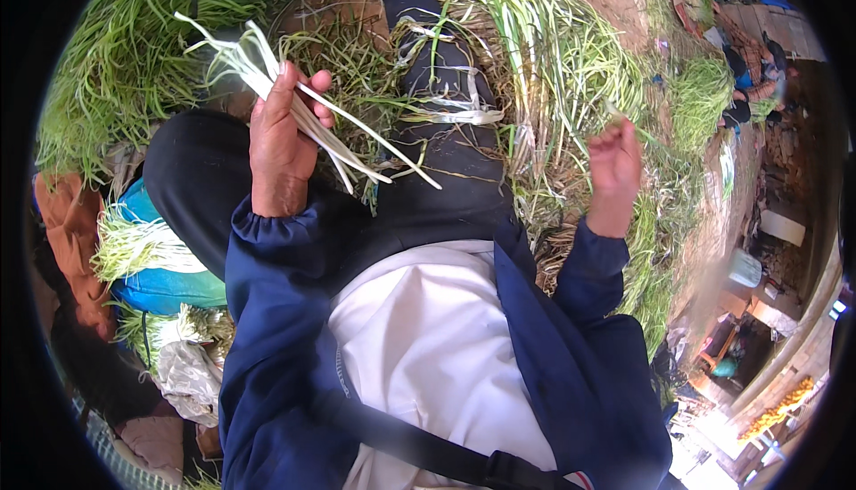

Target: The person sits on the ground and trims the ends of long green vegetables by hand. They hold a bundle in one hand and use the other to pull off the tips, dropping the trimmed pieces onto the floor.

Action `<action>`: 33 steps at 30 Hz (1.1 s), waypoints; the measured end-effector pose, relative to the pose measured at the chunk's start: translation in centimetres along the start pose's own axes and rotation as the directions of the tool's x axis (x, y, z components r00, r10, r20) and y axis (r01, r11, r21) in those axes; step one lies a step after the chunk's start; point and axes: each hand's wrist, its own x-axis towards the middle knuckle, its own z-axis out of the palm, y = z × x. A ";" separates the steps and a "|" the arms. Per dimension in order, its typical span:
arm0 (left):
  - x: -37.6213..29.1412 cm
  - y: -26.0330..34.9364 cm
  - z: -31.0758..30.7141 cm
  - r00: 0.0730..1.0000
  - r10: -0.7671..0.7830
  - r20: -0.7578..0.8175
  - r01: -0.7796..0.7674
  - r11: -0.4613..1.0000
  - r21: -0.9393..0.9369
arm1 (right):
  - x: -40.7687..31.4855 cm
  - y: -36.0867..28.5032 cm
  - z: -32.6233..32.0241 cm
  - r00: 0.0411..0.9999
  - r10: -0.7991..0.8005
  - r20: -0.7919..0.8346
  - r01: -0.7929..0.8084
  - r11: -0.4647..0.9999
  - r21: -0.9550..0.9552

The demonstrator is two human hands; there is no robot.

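Note:
A small bunch of pale, peeled green-stemmed vegetables, likely garlic or onion shoots (341,139), is gripped in my left hand (284,129), between thumb and fingers. The stems slant down over my lap. On the right, my right hand (614,155) is raised with its fingers curled; a bit of pale green leaf (612,109) shows at the fingertips, and whether they pinch it I cannot tell. Below that hand lies a heap of long green stalks with whitish ends (535,68). Stripped skins and leaf scraps (461,115) lie across my outstretched leg.
A large green leaf pile (134,68) fills the upper left. A bundle of trimmed stems (157,246) rests on a blue-green bag (174,289), near an orange cloth (73,242). More greens (702,95) lie right. People (749,75) sit at the far upper right.

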 end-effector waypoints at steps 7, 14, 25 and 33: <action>-0.3 -1.0 0.9 0.994 0.004 0.114 -0.002 1.000 -0.024 | -6.0 11.0 13.1 0.778 0.462 0.425 -0.014 0.690 -0.724; -0.4 -1.8 1.1 0.979 -0.088 0.183 0.090 0.996 -0.002 | -0.7 8.4 5.2 0.971 -0.167 0.169 0.209 0.259 -0.943; -1.2 -6.0 3.7 0.914 -0.349 0.206 0.347 0.937 0.049 | -0.2 10.1 -4.2 0.994 -0.103 0.041 0.032 -0.087 -0.996; -1.0 -6.7 3.5 0.916 -0.385 0.109 0.388 0.922 -0.009 | 0.1 8.4 -7.5 0.953 0.177 -0.247 -0.303 0.617 -0.726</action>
